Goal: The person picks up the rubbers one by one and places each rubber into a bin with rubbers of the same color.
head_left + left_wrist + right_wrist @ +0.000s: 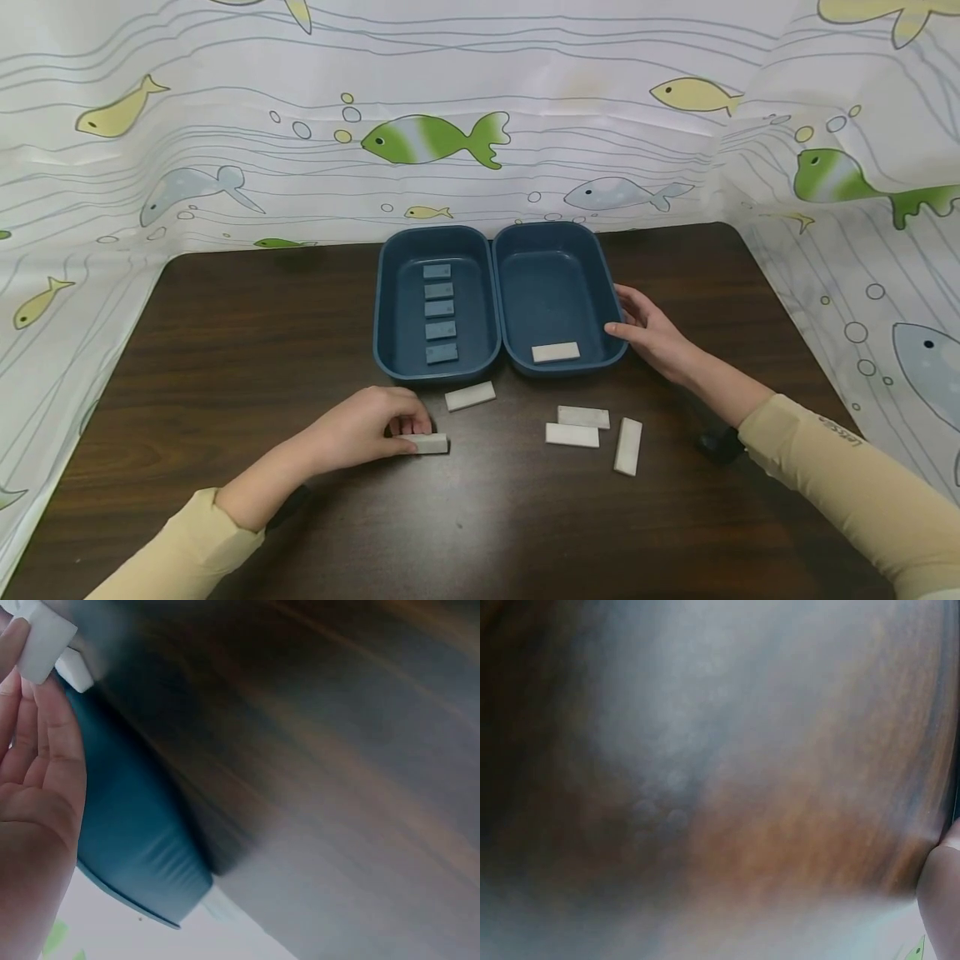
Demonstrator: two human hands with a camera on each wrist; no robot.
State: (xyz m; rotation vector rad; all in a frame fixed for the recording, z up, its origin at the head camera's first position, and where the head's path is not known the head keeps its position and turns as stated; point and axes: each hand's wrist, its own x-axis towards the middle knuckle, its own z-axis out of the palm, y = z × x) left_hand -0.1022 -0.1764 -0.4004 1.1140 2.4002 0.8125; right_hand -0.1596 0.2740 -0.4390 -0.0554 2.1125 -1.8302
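Dark lettering (840, 431) runs along the right sleeve (847, 492); it seems to start with "LESS", but the rest is too small to read surely.

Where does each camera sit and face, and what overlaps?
Head: head-worn, facing forward and down at blue trays on a dark tabletop; left hand, right hand, beige sleeves show.
Left wrist: wrist-worn, facing along the left hand toward its pinched white block; palm side shows.
Right wrist: wrist-worn, facing blurred tabletop; part of the right hand shows at right edge.
Head and left wrist share the left hand and that block.
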